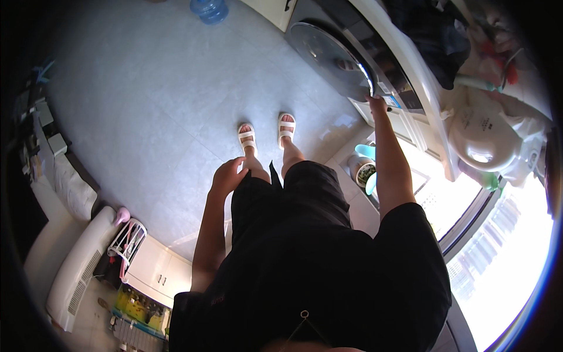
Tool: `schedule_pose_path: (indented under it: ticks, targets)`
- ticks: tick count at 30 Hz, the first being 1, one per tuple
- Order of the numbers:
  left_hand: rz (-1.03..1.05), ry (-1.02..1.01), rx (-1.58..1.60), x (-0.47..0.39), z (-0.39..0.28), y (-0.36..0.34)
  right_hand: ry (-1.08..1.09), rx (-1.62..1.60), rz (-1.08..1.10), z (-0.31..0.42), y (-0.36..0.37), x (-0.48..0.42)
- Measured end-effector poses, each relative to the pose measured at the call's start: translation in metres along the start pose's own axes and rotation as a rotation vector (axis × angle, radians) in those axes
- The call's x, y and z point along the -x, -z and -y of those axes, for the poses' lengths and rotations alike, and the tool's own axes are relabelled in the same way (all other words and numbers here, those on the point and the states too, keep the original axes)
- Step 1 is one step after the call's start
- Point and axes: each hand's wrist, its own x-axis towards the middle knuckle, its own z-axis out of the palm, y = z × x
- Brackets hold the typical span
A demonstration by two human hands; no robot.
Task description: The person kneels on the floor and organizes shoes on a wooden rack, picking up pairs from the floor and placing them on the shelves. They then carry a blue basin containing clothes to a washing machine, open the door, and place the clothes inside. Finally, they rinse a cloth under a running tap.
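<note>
My right hand (378, 104) reaches out to a dark front-loading washing machine (387, 57). Its fingers are at the lower end of the bright rim of the round glass door (330, 57), seemingly gripping that edge. The fingertips are small and partly hidden. Beside the hand, a blue and white label (391, 101) sticks to the machine's front. My left hand (229, 176) hangs by my left thigh, near the dark shorts (303, 193), holding nothing, its fingers loosely bent and the thumb apart.
A pale countertop (418, 83) runs above the machine, bearing a white rounded appliance (484, 136) and a black bag (433, 39). A blue water jug (210, 11) stands on the grey floor (145, 97). Turquoise slippers (366, 152) and a pot (364, 171) sit by the window.
</note>
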Motion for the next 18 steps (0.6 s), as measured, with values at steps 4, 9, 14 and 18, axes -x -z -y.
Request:
schedule_pose_path:
  ticks: [4,9,14,18]
  targets:
    - [0.039,0.024,-0.033,0.003,0.004,-0.001,0.166,0.097,-0.137,0.022,-0.011,-0.011]
    - [0.023,-0.049,-0.031,-0.002,0.004,-0.013,0.254,0.051,-0.088,0.029,-0.012,-0.024]
    - [0.011,-0.096,-0.018,-0.006,-0.001,-0.021,0.177,0.069,0.113,0.031,-0.014,-0.015]
    - [0.041,-0.059,-0.034,-0.006,-0.001,-0.020,0.087,-0.063,0.181,0.039,-0.007,-0.005]
